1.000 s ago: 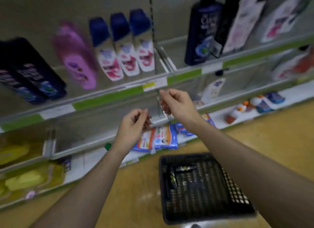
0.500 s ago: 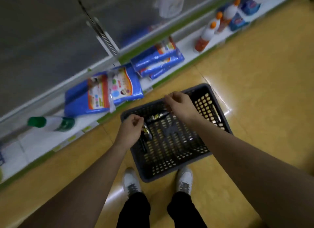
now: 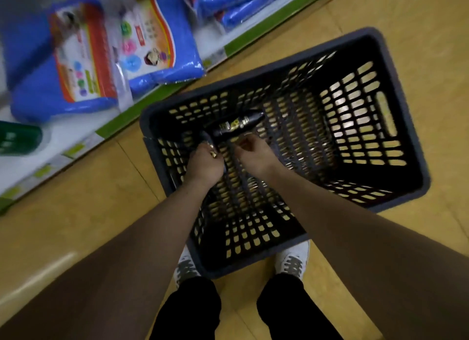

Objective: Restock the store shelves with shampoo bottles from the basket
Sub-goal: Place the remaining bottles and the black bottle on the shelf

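A dark slotted basket (image 3: 279, 68) stands on the floor in front of my feet. Inside it, near the far left corner, lies a black shampoo bottle (image 3: 238, 124) with a gold label, on its side. A second black bottle (image 3: 206, 138) lies beside it and runs under my left hand (image 3: 203, 163), whose fingers are closed around it. My right hand (image 3: 255, 154) is low in the basket just short of the first bottle, with fingers curled and holding nothing.
The bottom shelf (image 3: 215, 58) with its green edge strip runs along the upper left, close to the basket. It carries blue packages (image 3: 162, 35) and a green bottle (image 3: 17, 139). My white shoes (image 3: 186, 266) touch the basket's near side. Yellow floor lies to the right.
My view dropped from the upper shelves to the basket. Both hands came down from shelf height into the basket, and the left hand closed on a black bottle.
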